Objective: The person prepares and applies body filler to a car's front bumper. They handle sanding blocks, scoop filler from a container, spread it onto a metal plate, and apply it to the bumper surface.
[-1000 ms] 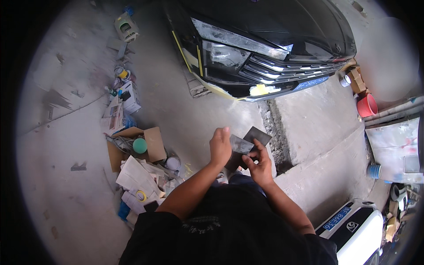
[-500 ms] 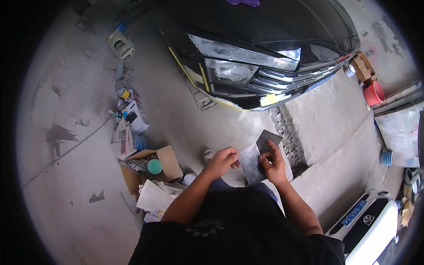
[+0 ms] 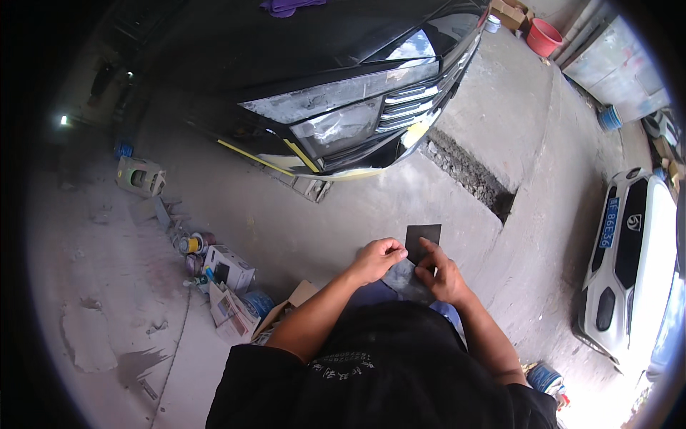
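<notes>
In front of my body I hold a sheet of sandpaper (image 3: 423,234), with a dark face standing up past my fingers and a paler grey part hanging below between my hands. My right hand (image 3: 446,277) is closed on it, thumb at the near side and forefinger stretched along the dark face. At the sheet's left edge, my left hand (image 3: 379,261) pinches with thumb and forefinger. Beyond them stands a black car (image 3: 214,79), its front corner marked with dull grey sanded patches, pale yellowish areas and yellow strips.
A rough trench (image 3: 471,171) cuts the concrete floor ahead. To the left lie a white box (image 3: 230,268), cans (image 3: 191,244) and an open cardboard box (image 3: 293,304). A white car (image 3: 618,264) stands at right, a red bucket (image 3: 544,37) far right. Purple cloth (image 3: 289,7) lies on the bonnet.
My view has swung to the right, so the black car sits further left and more of the white car shows. The sandpaper has turned more upright, and my left fingers have come to its edge.
</notes>
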### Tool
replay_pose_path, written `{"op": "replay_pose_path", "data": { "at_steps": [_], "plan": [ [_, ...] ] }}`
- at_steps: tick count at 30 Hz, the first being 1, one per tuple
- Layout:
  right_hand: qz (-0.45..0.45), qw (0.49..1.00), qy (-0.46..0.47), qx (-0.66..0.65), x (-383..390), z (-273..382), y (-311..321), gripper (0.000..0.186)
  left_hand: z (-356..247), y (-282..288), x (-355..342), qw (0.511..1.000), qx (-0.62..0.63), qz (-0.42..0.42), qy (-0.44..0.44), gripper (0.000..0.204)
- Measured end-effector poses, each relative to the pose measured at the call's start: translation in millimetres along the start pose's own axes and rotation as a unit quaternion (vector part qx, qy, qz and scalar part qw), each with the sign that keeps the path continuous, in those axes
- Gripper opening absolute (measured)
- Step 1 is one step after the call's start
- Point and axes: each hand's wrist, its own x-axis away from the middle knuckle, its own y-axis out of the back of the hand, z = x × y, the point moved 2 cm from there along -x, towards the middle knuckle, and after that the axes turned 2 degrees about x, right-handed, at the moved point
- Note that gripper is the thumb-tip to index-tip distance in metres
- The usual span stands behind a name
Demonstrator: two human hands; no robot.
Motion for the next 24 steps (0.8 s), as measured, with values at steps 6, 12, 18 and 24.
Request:
{"op": "replay_pose_path", "data": {
  "at_steps": [6, 12, 18, 24],
  "plan": [
    [-0.091, 0.993, -0.024, -0.074, 23.7, -25.5, -24.3, 0.063, 11.7, -0.7, 8.6, 0.996, -0.08, 0.024, 0.003, 0.023],
    [-0.204, 0.959, -0.102, -0.168, 37.3, -34.5, -42.4, 0.063, 10.2, 15.4, 11.7, 0.986, -0.133, 0.091, 0.052, 0.022],
    [-0.372, 0.892, -0.183, -0.179, 24.2, -54.2, -70.1, 0.06, 14.9, 67.2, -16.0, 0.944, -0.222, 0.234, 0.07, 0.022],
    [-0.396, 0.782, -0.177, -0.447, -20.8, -33.1, -174.9, 0.056, 60.0, 155.7, -36.5, 0.937, 0.037, 0.196, 0.286, 0.041]
  ]
}}
